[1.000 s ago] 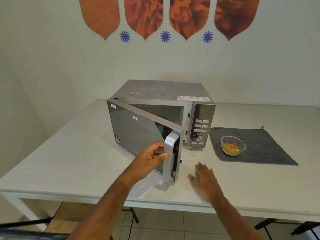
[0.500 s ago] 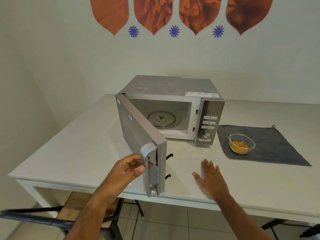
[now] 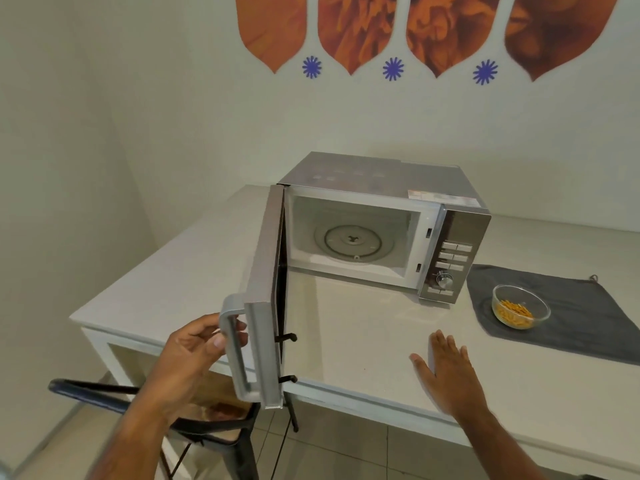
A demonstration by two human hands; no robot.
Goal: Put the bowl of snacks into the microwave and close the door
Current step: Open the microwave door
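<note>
A silver microwave (image 3: 453, 233) stands on the white table (image 3: 363, 344). Its door (image 3: 265, 271) is swung wide open toward me, showing the cavity with a glass turntable (image 3: 353, 242). My left hand (image 3: 194, 351) grips the door's silver handle (image 3: 235, 344) at the door's near edge. My right hand (image 3: 446, 372) lies flat and open on the table, in front of the microwave. A clear glass bowl of orange snacks (image 3: 519, 308) sits on a dark grey cloth (image 3: 571, 313) to the right of the microwave, away from both hands.
The table's front edge runs just below my hands. A black-framed chair with a wooden seat (image 3: 207, 420) stands under the table's near left corner. A white wall with orange decoration rises behind the microwave.
My left hand has pulled the door from partly open to fully open, swinging it left. My right hand stays flat on the table. The view has shifted left.
</note>
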